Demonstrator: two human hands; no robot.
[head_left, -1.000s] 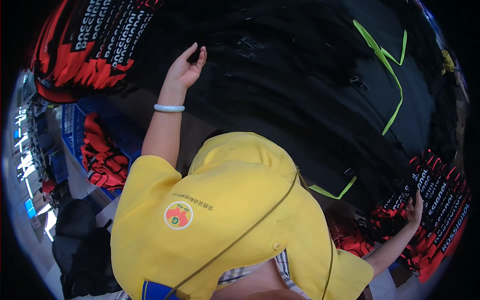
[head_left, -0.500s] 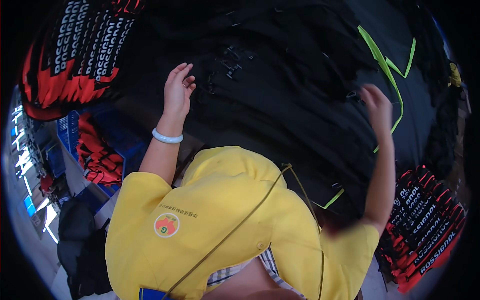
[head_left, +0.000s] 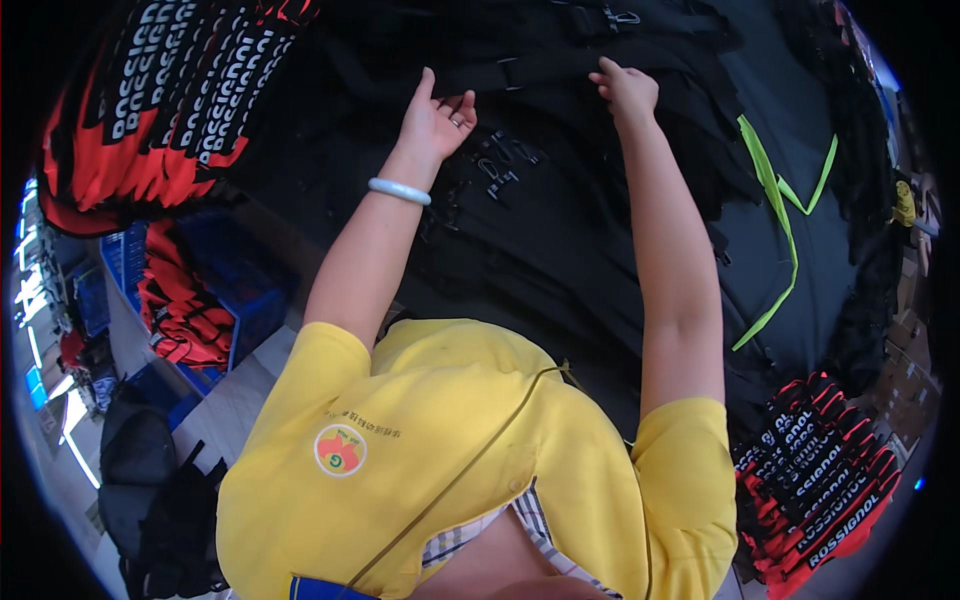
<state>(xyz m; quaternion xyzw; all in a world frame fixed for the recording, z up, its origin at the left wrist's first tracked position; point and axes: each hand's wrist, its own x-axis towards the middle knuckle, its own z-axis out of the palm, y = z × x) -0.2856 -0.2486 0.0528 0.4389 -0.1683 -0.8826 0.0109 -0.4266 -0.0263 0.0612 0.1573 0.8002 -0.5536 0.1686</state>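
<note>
Black fabric pieces (head_left: 560, 240) are spread beneath both hands. A black strap (head_left: 545, 70) with a small buckle or slider runs between them across the far part of the pile. My left hand (head_left: 438, 122), with a ring and a pale bangle at the wrist, is open, thumb and fingers apart beside the strap. My right hand (head_left: 628, 92) has its fingers bent closed at the strap's right part and seems to pinch it. Small metal clips (head_left: 500, 170) lie just right of my left hand. Another metal clip (head_left: 620, 18) sits beyond my right hand.
Red-and-black printed pieces are stacked at far left (head_left: 170, 110) and near right (head_left: 820, 490). A blue crate (head_left: 262, 300) holds red items at left. A lime-green strip (head_left: 775, 200) lies on the fabric at right. Cardboard boxes (head_left: 908, 345) stand at the right edge.
Both hands have reached farther out over the fabric. My right hand has moved left and closed its fingers at the black strap; my left hand has moved right.
</note>
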